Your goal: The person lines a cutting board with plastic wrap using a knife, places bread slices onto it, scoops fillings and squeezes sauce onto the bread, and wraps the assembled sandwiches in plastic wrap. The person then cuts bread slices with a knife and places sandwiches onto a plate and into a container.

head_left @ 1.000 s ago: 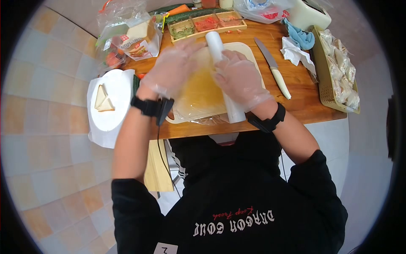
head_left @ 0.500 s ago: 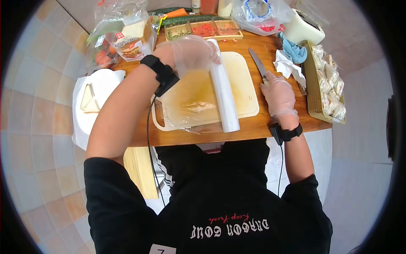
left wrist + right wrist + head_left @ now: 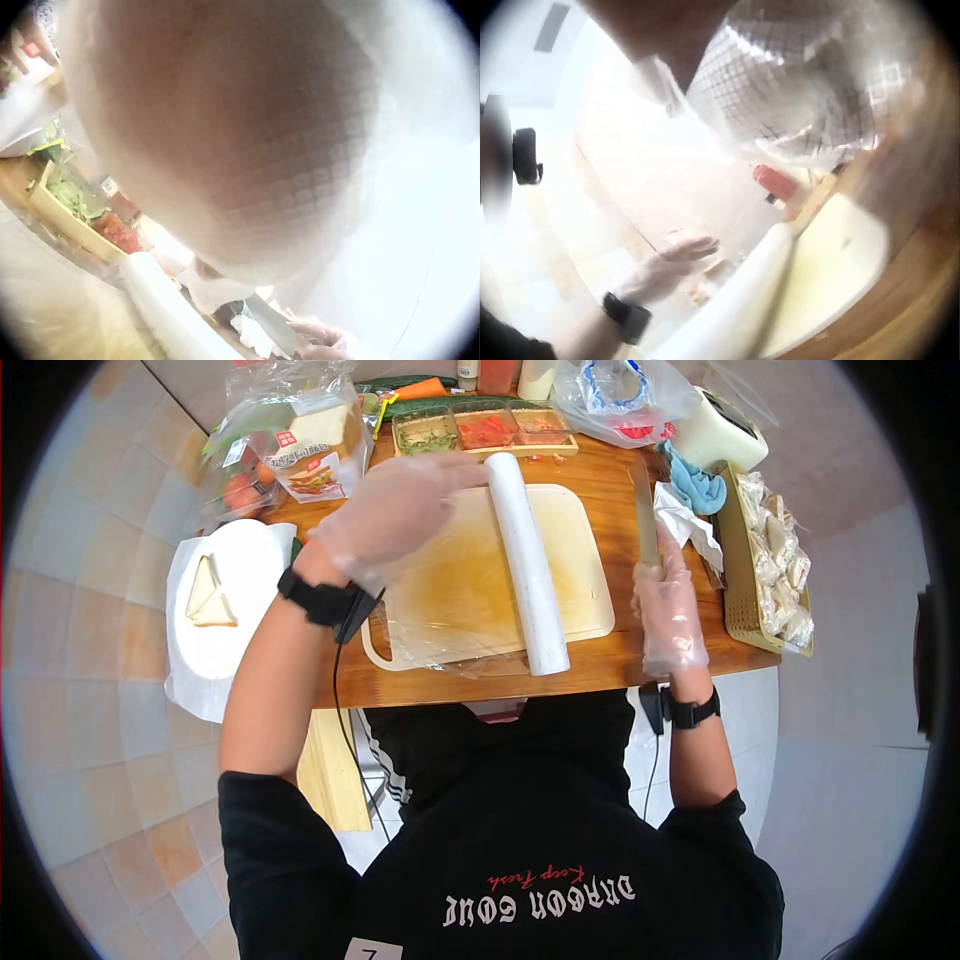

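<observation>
A white roll of plastic wrap (image 3: 528,570) lies lengthwise over the cream cutting board (image 3: 585,575), with clear film (image 3: 450,610) spread from it across the board's left part. My left hand (image 3: 392,510), in a clear plastic glove, hovers over the board's upper left with its fingers straight, their tips near the roll's far end. To the right of the board, my gloved right hand (image 3: 672,615) grips a knife (image 3: 644,510) by the handle, which the hand mostly hides. The blade points away from me; it also shows in the left wrist view.
A sandwich cut into triangles (image 3: 208,600) sits on a white plate (image 3: 225,655) at left. Bagged bread (image 3: 325,435) and a tray of fillings (image 3: 485,432) stand at the back. On the right are a blue cloth (image 3: 695,485), white paper (image 3: 690,530) and a basket (image 3: 742,600) of wrapped food.
My right hand left the roll, reached right to the knife on the table and now has it in its grip, blade raised. My left hand moved onto the roll's far end, then back left.
</observation>
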`<state>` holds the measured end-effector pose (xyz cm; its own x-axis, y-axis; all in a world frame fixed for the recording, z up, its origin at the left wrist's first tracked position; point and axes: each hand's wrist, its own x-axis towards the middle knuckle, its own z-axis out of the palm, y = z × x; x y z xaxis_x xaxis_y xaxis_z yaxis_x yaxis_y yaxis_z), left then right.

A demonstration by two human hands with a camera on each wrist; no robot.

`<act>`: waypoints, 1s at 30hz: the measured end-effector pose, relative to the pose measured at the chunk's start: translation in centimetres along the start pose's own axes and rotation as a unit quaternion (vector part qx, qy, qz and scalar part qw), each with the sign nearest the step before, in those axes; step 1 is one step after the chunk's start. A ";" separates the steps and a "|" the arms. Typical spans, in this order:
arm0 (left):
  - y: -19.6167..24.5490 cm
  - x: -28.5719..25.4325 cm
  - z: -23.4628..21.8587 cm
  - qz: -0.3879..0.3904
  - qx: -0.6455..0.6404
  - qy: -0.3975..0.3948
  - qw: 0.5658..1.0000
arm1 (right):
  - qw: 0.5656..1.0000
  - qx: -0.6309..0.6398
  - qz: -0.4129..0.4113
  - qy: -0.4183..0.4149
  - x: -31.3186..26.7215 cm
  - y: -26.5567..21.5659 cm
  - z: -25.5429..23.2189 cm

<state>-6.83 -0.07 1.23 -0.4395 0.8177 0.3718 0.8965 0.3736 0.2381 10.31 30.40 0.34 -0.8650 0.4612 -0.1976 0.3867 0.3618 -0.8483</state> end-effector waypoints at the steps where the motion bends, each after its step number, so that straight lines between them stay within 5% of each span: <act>1: 0.5 -1.0 -1.1 -0.043 -0.001 0.022 0.999 | 1.000 0.005 -0.002 -0.001 0.6 0.6 1.2; 3: 1.2 -3.8 0.0 -0.100 -0.044 0.011 0.994 | 0.953 0.071 -0.294 0.022 2.1 2.6 4.2; 4: 1.4 -5.6 2.3 -0.120 0.082 -0.022 0.989 | 0.955 -0.069 -0.285 0.043 0.8 0.4 4.4; 5: 1.9 -7.0 3.6 -0.138 0.207 -0.050 0.967 | 0.956 -0.063 -0.283 0.048 0.2 -1.2 5.0; 6: 3.6 -7.6 4.0 -0.133 0.210 -0.052 0.967 | 0.941 -0.169 -0.290 0.039 0.0 -2.7 5.7; 7: 5.7 -7.7 4.7 -0.210 0.197 -0.080 0.954 | 0.916 -0.272 -0.294 0.030 0.1 -3.8 6.6; 8: 7.2 -7.7 5.2 -0.286 0.183 -0.108 0.934 | 0.917 -0.269 -0.294 0.033 0.3 -4.2 7.5; 10: 8.2 -7.7 5.4 -0.304 0.151 -0.138 0.931 | 0.868 -0.318 -0.379 0.034 1.0 -4.6 9.1; 19: 8.7 -8.4 6.2 -0.323 0.114 -0.158 0.926 | 0.857 -0.391 -0.336 -0.013 1.7 -6.9 10.7; 30: 8.8 -8.2 5.8 -0.323 0.111 -0.172 0.924 | 0.863 -0.386 -0.327 -0.014 3.8 -3.7 10.0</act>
<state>4.94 -0.96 -4.88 -0.8777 0.4686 -0.1001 0.4587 0.8821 0.1068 2.42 22.72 -2.21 -0.9821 -0.0611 0.1783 -0.0978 0.9738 -0.2054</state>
